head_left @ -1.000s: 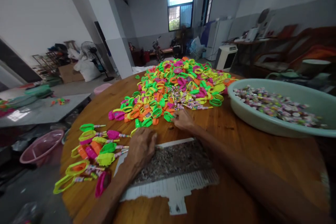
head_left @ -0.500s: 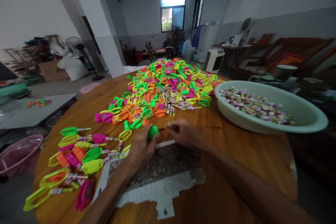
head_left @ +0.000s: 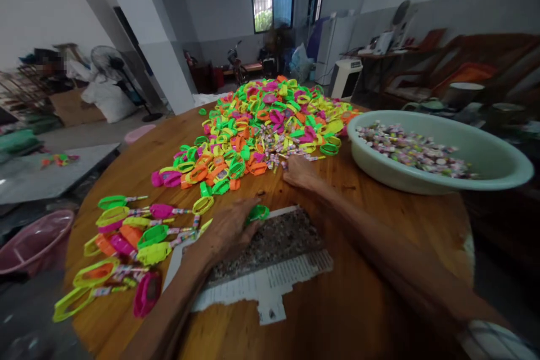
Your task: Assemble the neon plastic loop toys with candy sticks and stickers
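My left hand (head_left: 230, 228) is closed around a green plastic toy watch (head_left: 258, 212), holding it over the dark speckled board (head_left: 287, 242). Part of the watch's band shows past my fingers. My right hand (head_left: 300, 173) is at the near edge of the heap, its curled fingers touching the small wrapped candy rolls (head_left: 276, 154); the back of the hand hides what its fingertips hold. A heap of neon toy watches (head_left: 248, 124) rises beyond both hands. To the left lie several watches with candy rolls attached, among them an orange one (head_left: 131, 234).
A pale green basin (head_left: 422, 183) of wrapped candies stands at the right of the round wooden table (head_left: 350, 225). Torn printed paper (head_left: 265, 292) lies under the board's near side. A pink tub (head_left: 37, 239) is on the floor at left. Further back stands a fan (head_left: 107, 62).
My right hand has moved forward, away from my left hand, to the candy rolls by the heap. My left hand has shifted slightly, still holding the green watch. The view has tilted down.
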Available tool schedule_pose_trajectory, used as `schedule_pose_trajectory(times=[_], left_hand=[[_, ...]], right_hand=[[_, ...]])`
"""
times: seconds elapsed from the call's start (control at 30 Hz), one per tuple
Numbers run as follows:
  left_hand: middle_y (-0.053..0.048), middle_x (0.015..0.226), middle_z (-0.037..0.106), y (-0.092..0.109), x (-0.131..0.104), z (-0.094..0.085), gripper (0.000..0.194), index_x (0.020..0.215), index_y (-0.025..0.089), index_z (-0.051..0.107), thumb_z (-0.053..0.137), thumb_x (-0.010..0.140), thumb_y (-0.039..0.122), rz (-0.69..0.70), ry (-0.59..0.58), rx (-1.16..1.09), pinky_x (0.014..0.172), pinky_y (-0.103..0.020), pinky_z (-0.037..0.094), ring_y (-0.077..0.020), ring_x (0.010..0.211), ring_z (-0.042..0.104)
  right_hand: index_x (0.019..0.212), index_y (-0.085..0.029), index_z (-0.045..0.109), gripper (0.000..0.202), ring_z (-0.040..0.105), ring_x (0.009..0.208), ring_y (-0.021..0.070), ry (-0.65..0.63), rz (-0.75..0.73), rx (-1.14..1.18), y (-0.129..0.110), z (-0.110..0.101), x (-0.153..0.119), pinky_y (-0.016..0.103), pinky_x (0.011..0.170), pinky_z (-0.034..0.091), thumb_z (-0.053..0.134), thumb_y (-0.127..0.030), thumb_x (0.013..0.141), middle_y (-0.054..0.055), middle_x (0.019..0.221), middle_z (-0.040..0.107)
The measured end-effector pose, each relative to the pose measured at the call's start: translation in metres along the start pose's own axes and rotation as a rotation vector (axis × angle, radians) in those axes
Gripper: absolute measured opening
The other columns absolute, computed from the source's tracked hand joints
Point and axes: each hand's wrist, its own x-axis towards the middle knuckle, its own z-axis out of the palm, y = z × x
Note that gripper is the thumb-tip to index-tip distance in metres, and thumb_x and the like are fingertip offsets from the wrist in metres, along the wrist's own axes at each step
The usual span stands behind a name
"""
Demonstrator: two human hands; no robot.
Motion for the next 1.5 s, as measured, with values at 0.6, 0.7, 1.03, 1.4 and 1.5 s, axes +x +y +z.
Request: schedule_pose_trajectory(times=[0.6,0.7,1.03,1.4,1.5], left_hand=[[-0.011,0.125,0.068,0.009,-0.002,0.011,0.034,0.123,0.019,0.063,0.048,0.095,0.032,0.030,-0.018,-0.029,0.095,-0.042,0.052,-0.0273,0.109,0.064],[-0.011,0.128,0.067,0.005,-0.003,0.016,0.040,0.131,0.020,0.059,0.049,0.095,0.033,0.043,0.015,-0.016,0.098,-0.044,0.051,-0.0285,0.114,0.063],[-0.011,0.110,0.070,0.007,-0.003,0.015,0.030,0.118,0.019,0.064,0.046,0.096,0.031,0.068,0.024,-0.053,0.089,-0.038,0.052,-0.0259,0.103,0.065],[-0.011,0.109,0.070,0.009,-0.003,0.015,0.029,0.115,0.017,0.064,0.047,0.096,0.028,0.055,0.000,-0.034,0.088,-0.039,0.052,-0.0276,0.103,0.064],[-0.011,0.110,0.070,0.010,-0.003,0.015,0.030,0.118,0.017,0.064,0.047,0.096,0.028,0.069,0.002,-0.043,0.089,-0.040,0.051,-0.0274,0.105,0.064]], right_hand=[[0.092,-0.014,0.064,0.024,0.056,0.086,0.0223,0.101,-0.515,0.023,-0.008,0.027,-0.140,0.034,0.072,0.040,0.041,-0.020,0.098,0.013,0.096,0.062],[0.089,-0.015,0.061,0.025,0.055,0.081,0.0187,0.155,-0.524,0.203,-0.003,0.030,-0.139,0.031,0.072,0.042,0.040,-0.022,0.100,0.009,0.088,0.060],[0.091,-0.016,0.061,0.026,0.055,0.081,0.0174,0.159,-0.628,0.429,0.000,0.038,-0.136,0.031,0.073,0.044,0.040,-0.026,0.102,0.007,0.086,0.060],[0.091,-0.016,0.062,0.028,0.054,0.078,0.0168,0.125,-0.675,0.388,0.001,0.032,-0.135,0.030,0.069,0.043,0.038,-0.025,0.103,0.007,0.083,0.059],[0.092,-0.016,0.062,0.027,0.055,0.078,0.0174,0.108,-0.680,0.368,0.000,0.031,-0.134,0.030,0.070,0.044,0.038,-0.025,0.102,0.007,0.084,0.060]])
